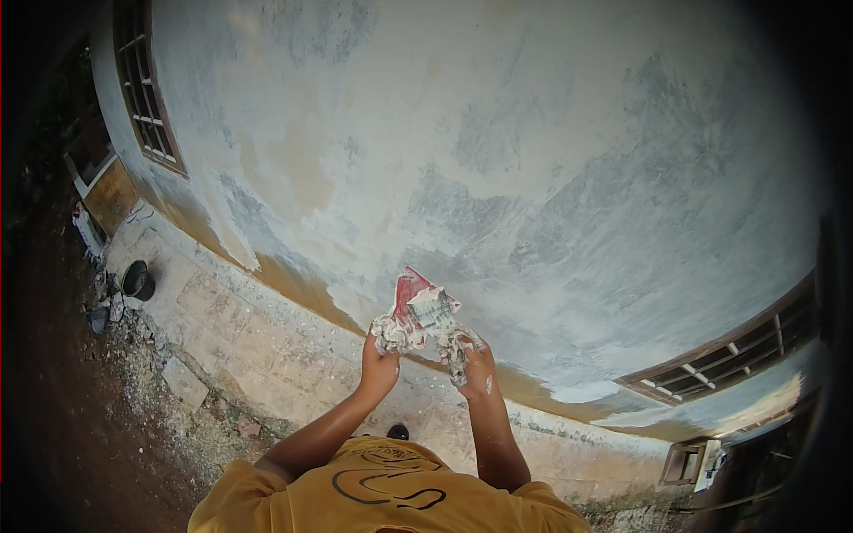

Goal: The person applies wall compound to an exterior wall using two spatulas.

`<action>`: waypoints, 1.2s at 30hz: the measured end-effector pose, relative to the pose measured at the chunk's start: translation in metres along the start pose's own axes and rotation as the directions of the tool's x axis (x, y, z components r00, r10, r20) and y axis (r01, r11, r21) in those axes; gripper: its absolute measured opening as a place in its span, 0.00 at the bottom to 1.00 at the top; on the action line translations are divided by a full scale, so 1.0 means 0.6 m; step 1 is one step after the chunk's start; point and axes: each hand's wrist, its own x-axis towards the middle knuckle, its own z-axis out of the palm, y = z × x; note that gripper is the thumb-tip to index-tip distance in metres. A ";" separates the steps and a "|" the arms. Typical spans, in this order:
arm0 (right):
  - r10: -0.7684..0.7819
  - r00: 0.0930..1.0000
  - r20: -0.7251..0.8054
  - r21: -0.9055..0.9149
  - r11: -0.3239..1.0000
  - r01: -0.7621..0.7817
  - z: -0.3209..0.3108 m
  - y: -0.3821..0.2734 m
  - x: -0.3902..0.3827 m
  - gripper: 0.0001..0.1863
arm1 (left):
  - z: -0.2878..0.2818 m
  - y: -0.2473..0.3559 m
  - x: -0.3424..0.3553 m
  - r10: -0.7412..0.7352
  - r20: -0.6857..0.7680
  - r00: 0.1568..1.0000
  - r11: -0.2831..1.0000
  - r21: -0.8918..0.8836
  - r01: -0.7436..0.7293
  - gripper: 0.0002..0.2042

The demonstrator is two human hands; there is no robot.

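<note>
My left hand [380, 355] is closed on a red scraper [410, 286], its flat blade streaked and caked with white paste, with lumps around my fingers. My right hand [473, 355] grips a second scraper [434, 307], whose greyish blade is smeared with paste and lies over the red one; its handle is mostly hidden by paste and fingers. Both hands are held out in front of the plastered wall [533, 160], which is patchy white, grey and ochre.
A paved walkway [213, 311] runs along the wall's foot. A black bucket [139, 281] stands at the left near rubble and dirt. Barred windows [149, 98] are set in the wall at upper left and lower right [720, 360]. My dark shoe [398, 432] shows below.
</note>
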 end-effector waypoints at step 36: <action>-0.460 -0.151 0.875 -0.437 -0.885 0.161 0.283 -0.636 0.210 0.10 | -0.007 -0.009 0.021 -0.221 -0.138 0.965 0.858 -0.497 0.125 0.25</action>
